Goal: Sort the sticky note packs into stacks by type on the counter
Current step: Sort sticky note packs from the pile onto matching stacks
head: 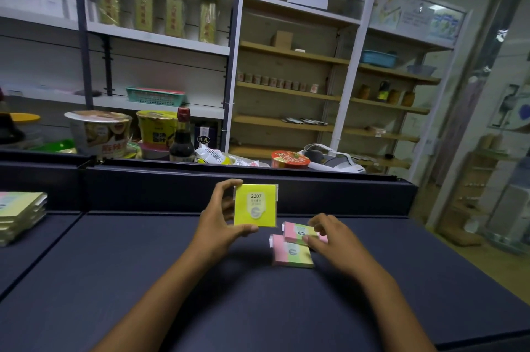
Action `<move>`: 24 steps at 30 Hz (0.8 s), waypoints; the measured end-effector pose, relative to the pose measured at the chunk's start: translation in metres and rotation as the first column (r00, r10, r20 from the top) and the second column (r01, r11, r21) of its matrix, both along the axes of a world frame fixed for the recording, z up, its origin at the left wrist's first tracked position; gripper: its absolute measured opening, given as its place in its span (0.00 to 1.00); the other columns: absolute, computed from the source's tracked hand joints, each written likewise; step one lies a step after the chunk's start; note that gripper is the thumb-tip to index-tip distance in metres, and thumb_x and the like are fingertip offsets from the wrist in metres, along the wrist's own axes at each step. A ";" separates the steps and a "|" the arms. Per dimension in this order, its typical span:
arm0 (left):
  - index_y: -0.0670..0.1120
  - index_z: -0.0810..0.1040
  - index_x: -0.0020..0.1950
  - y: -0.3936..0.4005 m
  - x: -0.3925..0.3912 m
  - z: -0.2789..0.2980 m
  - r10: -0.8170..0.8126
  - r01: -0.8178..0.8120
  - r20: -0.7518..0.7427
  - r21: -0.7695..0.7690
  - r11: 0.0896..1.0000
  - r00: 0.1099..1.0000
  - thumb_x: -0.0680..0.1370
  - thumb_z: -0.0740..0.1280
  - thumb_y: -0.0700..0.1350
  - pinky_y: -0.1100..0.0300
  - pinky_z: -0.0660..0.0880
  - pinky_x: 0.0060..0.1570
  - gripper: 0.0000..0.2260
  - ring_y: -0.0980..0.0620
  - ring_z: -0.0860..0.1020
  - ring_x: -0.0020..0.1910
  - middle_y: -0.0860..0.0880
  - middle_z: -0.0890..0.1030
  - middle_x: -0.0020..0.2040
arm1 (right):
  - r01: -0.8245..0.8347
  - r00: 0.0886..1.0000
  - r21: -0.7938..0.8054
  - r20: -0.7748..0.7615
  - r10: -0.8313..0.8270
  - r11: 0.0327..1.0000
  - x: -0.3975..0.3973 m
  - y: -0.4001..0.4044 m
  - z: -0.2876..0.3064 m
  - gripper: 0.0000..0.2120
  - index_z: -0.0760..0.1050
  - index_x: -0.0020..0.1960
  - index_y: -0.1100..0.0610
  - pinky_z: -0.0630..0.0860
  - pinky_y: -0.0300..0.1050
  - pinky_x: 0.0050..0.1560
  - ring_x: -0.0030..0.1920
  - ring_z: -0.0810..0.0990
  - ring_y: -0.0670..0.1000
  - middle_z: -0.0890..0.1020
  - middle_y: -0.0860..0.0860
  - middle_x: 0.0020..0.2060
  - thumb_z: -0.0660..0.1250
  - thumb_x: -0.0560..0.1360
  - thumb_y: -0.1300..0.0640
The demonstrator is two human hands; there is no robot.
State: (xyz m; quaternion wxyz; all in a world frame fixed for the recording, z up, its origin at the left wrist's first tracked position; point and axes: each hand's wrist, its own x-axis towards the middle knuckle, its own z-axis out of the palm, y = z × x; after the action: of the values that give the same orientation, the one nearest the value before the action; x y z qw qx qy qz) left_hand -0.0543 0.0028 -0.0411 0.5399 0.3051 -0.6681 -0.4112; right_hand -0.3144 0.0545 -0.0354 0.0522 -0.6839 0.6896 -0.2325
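Sorting partly done, by my reading. At the far left edge of the dark navy counter (143,265) sits 1 stack of flat, wrapped pastel pink-and-green sticky note packs (20,217), several packs high; exact count not resolvable. Still unsorted near centre-right: 2 smaller pink-and-green sticky note packs, the nearer pack (292,252) lying flat on the counter and the farther pack (298,232) just behind it, the two touching or nearly so. Left hand (220,222) pinches a square yellow sticky note pack in clear wrap (255,205) between thumb and fingers, held upright above the counter, label facing the camera. Right hand (329,237) has fingers curled over the farther pink-and-green pack, apparently gripping it; whether it is lifted off the counter, cannot tell. No yellow stack visible yet, so that type likely remains to be started. Legible writing: "2207" on the yellow pack's label, small print beneath unreadable. Round logos on the pink-and-green packs too small to read.
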 end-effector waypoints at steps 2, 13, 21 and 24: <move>0.54 0.69 0.65 0.001 0.000 0.000 0.009 -0.009 -0.011 -0.006 1.000 1.000 0.64 0.79 0.31 0.57 0.81 0.37 0.38 0.48 0.81 0.54 0.49 0.81 0.56 | -0.005 1.000 0.028 0.004 0.005 1.000 -0.003 -0.005 0.003 0.17 0.72 0.63 0.50 0.72 0.44 0.60 0.60 0.73 0.45 0.72 0.42 0.56 0.67 0.78 0.45; 0.59 0.68 0.65 0.002 -0.004 0.001 0.014 -0.014 0.038 -0.005 1.000 0.999 0.65 0.79 0.32 0.60 0.80 0.34 0.37 0.49 0.82 0.51 0.51 0.81 0.55 | -0.059 0.998 0.391 0.014 0.059 0.919 -0.023 -0.040 0.021 0.36 0.68 0.72 0.50 0.69 0.46 0.66 0.63 0.69 0.48 0.70 0.48 0.64 0.76 0.68 0.41; 0.60 0.67 0.65 -0.001 -0.005 0.001 0.022 -0.023 0.060 0.014 1.000 0.998 0.66 0.79 0.33 0.59 0.80 0.34 0.37 0.49 0.82 0.52 0.52 0.80 0.56 | -0.072 0.997 0.455 0.003 0.080 0.888 -0.024 -0.051 0.029 0.27 0.79 0.60 0.52 0.70 0.50 0.66 0.61 0.69 0.49 0.74 0.48 0.58 0.77 0.66 0.40; 0.60 0.67 0.66 -0.001 -0.005 0.000 0.025 -0.026 0.062 0.012 1.000 0.998 0.66 0.79 0.33 0.59 0.80 0.34 0.38 0.48 0.82 0.52 0.52 0.80 0.57 | -0.041 0.999 0.353 0.005 0.042 0.935 -0.021 -0.048 0.026 0.30 0.73 0.59 0.49 0.71 0.44 0.58 0.59 0.68 0.47 0.71 0.47 0.57 0.80 0.63 0.42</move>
State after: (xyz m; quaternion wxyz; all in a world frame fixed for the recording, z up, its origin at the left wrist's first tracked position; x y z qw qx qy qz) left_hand -0.0591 0.0020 -0.0408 0.5223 0.3296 -0.6779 -0.3987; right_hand -0.3355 0.0061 -0.0092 0.1779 -0.6783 0.7055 -0.1030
